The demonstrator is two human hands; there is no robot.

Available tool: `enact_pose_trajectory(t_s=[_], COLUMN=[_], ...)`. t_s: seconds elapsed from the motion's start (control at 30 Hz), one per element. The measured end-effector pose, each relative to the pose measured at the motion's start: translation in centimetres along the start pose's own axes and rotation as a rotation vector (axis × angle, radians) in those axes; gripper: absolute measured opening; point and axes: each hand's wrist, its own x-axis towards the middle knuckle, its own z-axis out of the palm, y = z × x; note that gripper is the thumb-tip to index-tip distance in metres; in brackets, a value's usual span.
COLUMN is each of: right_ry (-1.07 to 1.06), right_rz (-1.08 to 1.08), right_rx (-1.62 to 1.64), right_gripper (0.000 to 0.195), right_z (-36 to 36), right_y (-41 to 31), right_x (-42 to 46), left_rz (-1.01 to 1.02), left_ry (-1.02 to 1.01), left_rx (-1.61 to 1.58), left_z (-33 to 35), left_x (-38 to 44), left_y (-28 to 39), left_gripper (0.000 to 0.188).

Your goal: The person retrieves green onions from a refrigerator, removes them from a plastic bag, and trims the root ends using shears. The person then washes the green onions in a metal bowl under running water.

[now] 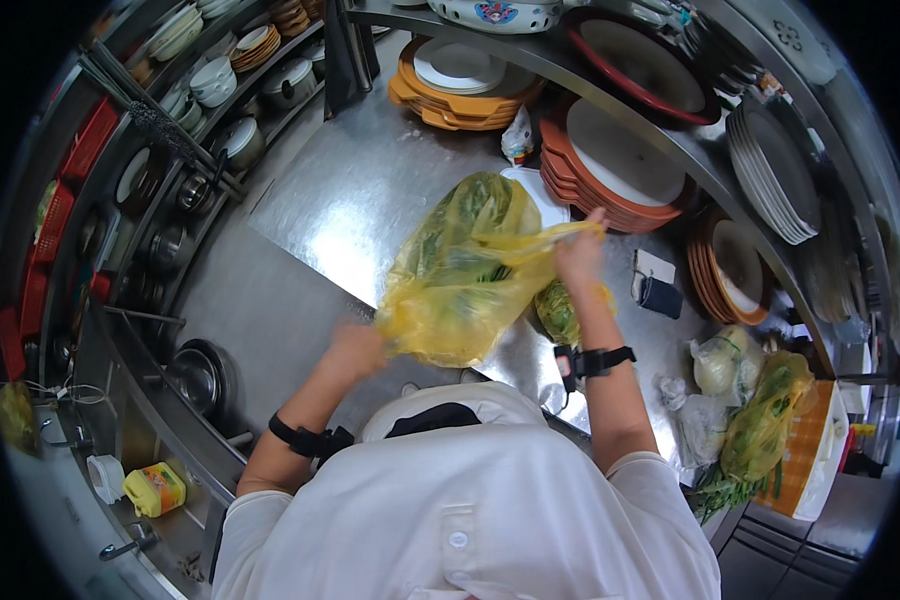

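A large translucent yellow plastic bag (450, 285) with green leafy vegetables inside lies partly over the edge of the stainless steel counter (330, 195). My left hand (358, 351), blurred, grips the bag's near left corner. My right hand (581, 259) holds a twisted, stretched part of the bag at its right side. Below my right hand, a smaller wrapped bundle of green vegetables (559, 311) rests on the counter beside the bag. Both wrists wear black straps.
Stacked orange-rimmed plates (465, 82), brown-rimmed plates (615, 165) and a dark folded cloth (660, 297) sit on the counter. More bagged vegetables (765, 420) lie at the right. An overhead shelf (487, 46) carries dishes. Pots fill the rack (187, 165) at left, above a steel sink.
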Motion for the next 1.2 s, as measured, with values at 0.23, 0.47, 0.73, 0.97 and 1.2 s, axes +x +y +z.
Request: enact_pose_trajectory(t_s=[0.23, 0.47, 0.73, 0.97, 1.2], right_ry=[-0.577, -0.823, -0.461, -1.029, -0.998], right_rz=[-0.217, -0.376, -0.182, -0.134, 0.111], right_rx=[0.146, 0.056, 0.258, -0.114, -0.015], right_gripper=[0.035, 0.052, 0.018, 0.048, 0.044], right_z=[-6.5, -2.4, -4.6, 0.5, 5.4], right_y=[-8.4, -6.7, -6.8, -7.4, -2.5], right_x=[-2.9, -8.1, -6.3, -9.6, -11.2], left_rz=[0.191, 0.540, 0.247, 0.620, 0.390], left_ry=[0.479, -0.094, 0.313, 0.133, -0.046], left_rx=[-0.267, -0.586, -0.844, -0.354, -0.502], left_z=[-7.0, -2.1, 1.0, 2.9, 2.9], left_x=[-2.5, 3.2, 4.3, 5.7, 4.6], left_y=[3.8, 5.5, 5.9, 6.1, 5.6], left_gripper=[0.037, 0.037, 0.023, 0.014, 0.017])
